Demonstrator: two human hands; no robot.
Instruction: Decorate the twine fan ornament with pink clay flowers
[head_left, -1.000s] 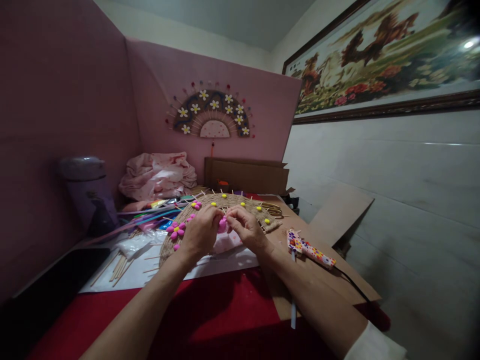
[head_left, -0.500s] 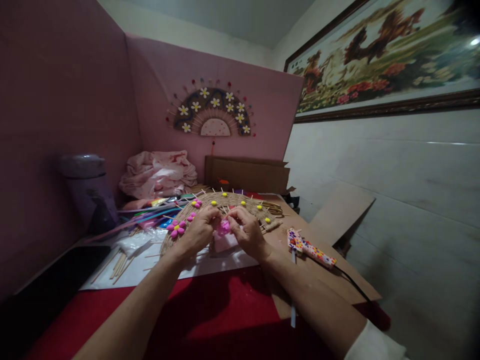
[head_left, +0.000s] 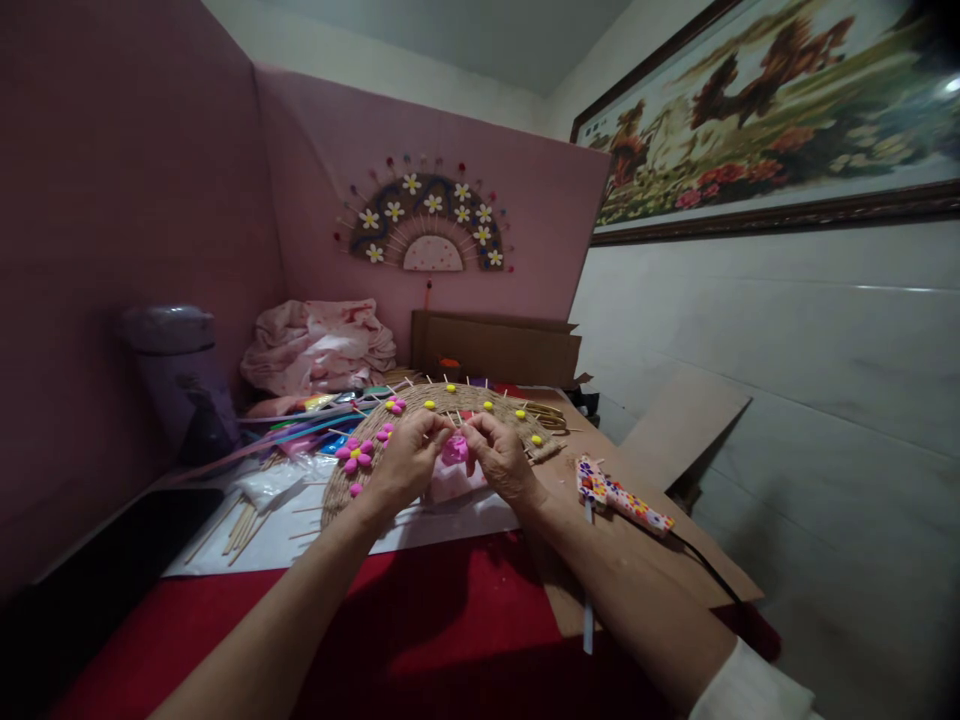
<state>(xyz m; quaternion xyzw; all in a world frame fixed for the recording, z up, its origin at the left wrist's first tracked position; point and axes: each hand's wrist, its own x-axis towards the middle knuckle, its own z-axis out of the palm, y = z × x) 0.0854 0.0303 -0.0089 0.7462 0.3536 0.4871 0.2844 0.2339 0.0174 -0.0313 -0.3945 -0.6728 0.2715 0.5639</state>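
A crumpled lump of bright pink clay (head_left: 454, 450), perhaps in a thin wrapper, hangs between my two hands. The fingertips of my left hand (head_left: 412, 450) pinch it from the left. My right hand (head_left: 499, 455) grips it from the other side, thumb and fingers closed. Below and behind them lies a half-round fan wound with twine (head_left: 465, 397), with thin sticks poking out round its edge. Yellow dots of clay run along the fan, and a pink-petalled flower (head_left: 353, 456) sits on its left part. My hands hide the middle of the fan.
On the right, a flower-patterned glue gun (head_left: 619, 497) rests on cardboard (head_left: 675, 560). Loose wooden sticks (head_left: 241, 530) and a clear plastic bag (head_left: 274, 483) lie left. A purple tumbler (head_left: 172, 390) and bundled pink cloth (head_left: 319, 345) stand behind. A finished fan (head_left: 431, 215) hangs on the pink panel.
Both hands keep their hold on the pink clay, with fingertips slightly shifted. The lump looks more bunched up and sits a little higher. The whole view has moved slightly.
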